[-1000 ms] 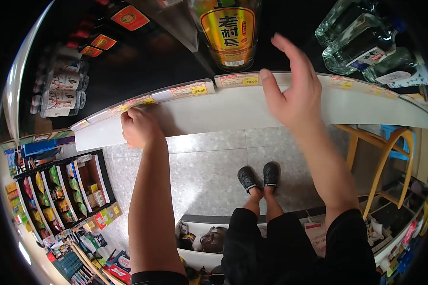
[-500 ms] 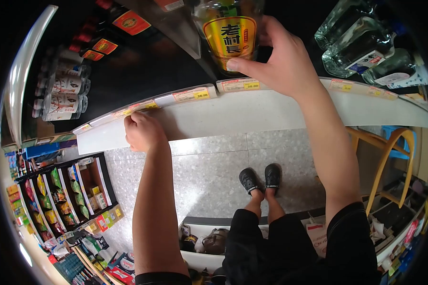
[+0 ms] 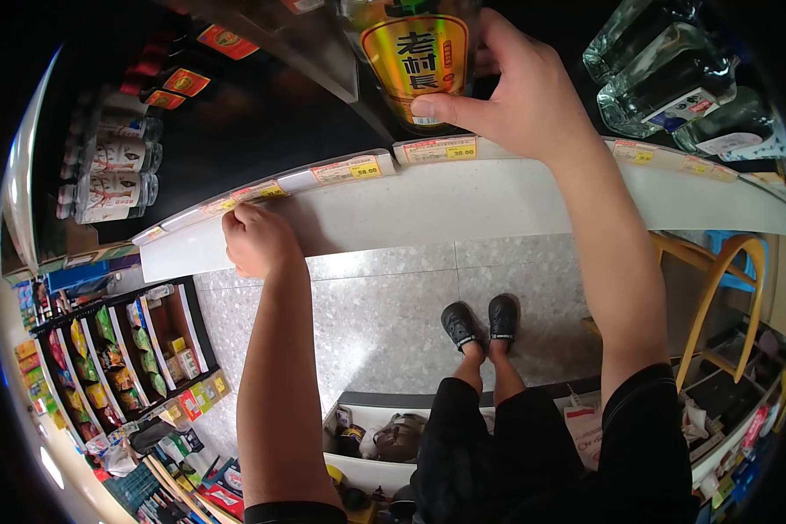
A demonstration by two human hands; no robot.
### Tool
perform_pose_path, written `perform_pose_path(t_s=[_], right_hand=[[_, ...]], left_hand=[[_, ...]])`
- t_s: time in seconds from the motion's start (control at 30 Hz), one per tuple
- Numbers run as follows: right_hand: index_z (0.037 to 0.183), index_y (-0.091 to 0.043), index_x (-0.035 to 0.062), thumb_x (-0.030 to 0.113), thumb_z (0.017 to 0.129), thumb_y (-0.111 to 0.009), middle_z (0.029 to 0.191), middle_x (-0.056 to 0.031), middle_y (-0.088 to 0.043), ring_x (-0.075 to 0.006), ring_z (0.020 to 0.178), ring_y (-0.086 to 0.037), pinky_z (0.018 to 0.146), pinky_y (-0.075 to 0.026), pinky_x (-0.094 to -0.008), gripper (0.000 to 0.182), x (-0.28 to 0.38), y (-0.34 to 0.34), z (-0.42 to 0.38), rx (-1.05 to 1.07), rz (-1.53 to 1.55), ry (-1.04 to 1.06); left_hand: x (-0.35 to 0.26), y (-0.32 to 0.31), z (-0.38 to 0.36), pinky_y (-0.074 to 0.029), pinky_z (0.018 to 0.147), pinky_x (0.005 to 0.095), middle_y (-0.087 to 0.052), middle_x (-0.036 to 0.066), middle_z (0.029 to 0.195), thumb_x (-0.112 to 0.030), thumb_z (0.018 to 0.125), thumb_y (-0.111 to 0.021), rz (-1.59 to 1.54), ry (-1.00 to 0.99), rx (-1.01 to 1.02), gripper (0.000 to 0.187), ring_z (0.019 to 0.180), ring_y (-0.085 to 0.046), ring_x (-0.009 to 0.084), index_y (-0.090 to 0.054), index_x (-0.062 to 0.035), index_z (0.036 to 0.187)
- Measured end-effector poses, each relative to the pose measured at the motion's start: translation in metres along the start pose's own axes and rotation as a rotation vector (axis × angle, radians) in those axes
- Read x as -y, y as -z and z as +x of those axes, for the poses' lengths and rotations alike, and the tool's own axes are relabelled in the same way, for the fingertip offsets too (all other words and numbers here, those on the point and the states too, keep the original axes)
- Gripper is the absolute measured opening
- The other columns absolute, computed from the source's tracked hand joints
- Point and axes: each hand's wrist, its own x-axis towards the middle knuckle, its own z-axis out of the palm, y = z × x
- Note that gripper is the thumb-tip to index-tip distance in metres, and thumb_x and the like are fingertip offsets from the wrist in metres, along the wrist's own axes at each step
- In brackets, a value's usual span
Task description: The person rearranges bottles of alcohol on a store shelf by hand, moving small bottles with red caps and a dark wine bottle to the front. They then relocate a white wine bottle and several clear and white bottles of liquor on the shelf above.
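At the shelf's upper middle stands a clear glass bottle [image 3: 417, 59] with a gold label and black characters. My right hand [image 3: 533, 96] is closed around its right side. The thumb presses the lower part of the label, and the other fingers are partly hidden behind the bottle. Farther left, my left hand [image 3: 260, 240] is a closed fist against the front edge of the white shelf [image 3: 367, 210], over the price tags. What its fingers hold, if anything, is hidden.
Clear glass bottles [image 3: 672, 83] stand at right, small labelled bottles [image 3: 118, 192] at far left. A price tag [image 3: 441, 150] sits below the held bottle. A wooden chair [image 3: 725, 297] is at right, a snack rack [image 3: 105, 358] at lower left, an open drawer-like bin [image 3: 367, 472] behind my legs.
The bottle and my right hand have shifted slightly up in the view, and the camera has moved a little. My left fist stays at the shelf edge.
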Motion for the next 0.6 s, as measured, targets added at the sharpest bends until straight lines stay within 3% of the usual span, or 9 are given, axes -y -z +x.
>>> perform_pose_path(t_s=[0.03,0.17,0.23,0.27,0.33,0.37,0.47,0.6], right_hand=[[0.111,-0.053,-0.0027,0.035,0.07,-0.086,0.102,-0.0234,-0.067,-0.0344,0.092,-0.07,0.081,-0.058,-0.0368,0.064,0.0,0.001,0.0,0.008,-0.014,0.018],[0.109,-0.054,-0.0017,0.034,0.068,-0.088,0.101,-0.0234,-0.068,-0.0339,0.091,-0.071,0.082,-0.058,-0.0384,0.064,0.005,0.005,-0.001,-0.001,0.014,0.038],[0.119,-0.055,-0.004,0.036,0.082,-0.078,0.115,-0.0245,-0.066,-0.0329,0.105,-0.066,0.093,-0.053,-0.0386,0.06,0.021,0.019,-0.007,0.121,0.141,-0.081],[0.119,-0.055,-0.004,0.036,0.082,-0.078,0.115,-0.0245,-0.066,-0.0329,0.105,-0.066,0.093,-0.053,-0.0386,0.06,0.009,0.011,-0.009,0.121,0.141,-0.081],[0.127,-0.054,0.0007,0.02,0.078,-0.082,0.114,-0.0131,-0.068,-0.0246,0.105,-0.068,0.094,-0.055,-0.0365,0.06,-0.026,-0.012,-0.017,-0.035,0.061,0.115],[0.127,-0.054,0.0007,0.02,0.078,-0.082,0.114,-0.0131,-0.068,-0.0246,0.105,-0.068,0.094,-0.055,-0.0365,0.06,-0.031,-0.009,-0.02,-0.036,0.063,0.117],[0.14,-0.047,0.0014,0.001,0.084,-0.069,0.122,-0.014,-0.065,-0.0249,0.118,-0.062,0.104,-0.049,-0.0376,0.06,-0.04,0.001,-0.028,0.002,0.256,0.133],[0.138,-0.049,-0.0002,0.004,0.082,-0.071,0.121,-0.0146,-0.066,-0.0256,0.116,-0.064,0.101,-0.051,-0.0376,0.06,-0.031,-0.001,-0.03,-0.015,0.101,0.126]], left_hand=[[0.001,0.0,0.001,-0.037,0.098,0.0483,-0.072,0.015,0.095,-0.034,0.093,-0.039,-0.029,0.008,0.001,0.039,0.095,-0.063,0.0382,-0.07,-0.0107,0.096],[0.0,0.001,0.001,-0.037,0.097,0.0483,-0.073,0.015,0.097,-0.035,0.093,-0.039,0.024,0.014,0.02,0.04,0.097,-0.064,0.0383,-0.07,-0.0108,0.099],[0.0,0.001,0.001,-0.038,0.097,0.048,-0.073,0.015,0.098,-0.035,0.094,-0.039,0.017,0.011,0.022,0.04,0.097,-0.064,0.0381,-0.07,-0.011,0.099],[0.0,0.0,0.001,-0.038,0.097,0.048,-0.073,0.015,0.098,-0.035,0.094,-0.039,0.017,0.011,0.022,0.04,0.097,-0.064,0.0381,-0.07,-0.011,0.099],[0.001,0.0,0.001,-0.038,0.097,0.048,-0.073,0.015,0.097,-0.036,0.094,-0.039,0.042,-0.011,-0.007,0.04,0.096,-0.064,0.0376,-0.07,-0.0115,0.099],[0.0,0.001,0.001,-0.038,0.097,0.048,-0.073,0.015,0.097,-0.036,0.094,-0.039,0.042,-0.011,-0.009,0.04,0.096,-0.064,0.0376,-0.07,-0.0115,0.099],[0.0,0.002,0.0,-0.038,0.096,0.0482,-0.073,0.014,0.098,-0.037,0.094,-0.039,0.038,-0.008,0.004,0.041,0.096,-0.064,0.0373,-0.071,-0.0119,0.099],[0.001,0.0,0.001,-0.038,0.096,0.0487,-0.073,0.015,0.097,-0.037,0.094,-0.04,0.018,0.001,0.011,0.04,0.097,-0.063,0.0375,-0.071,-0.0117,0.098]])
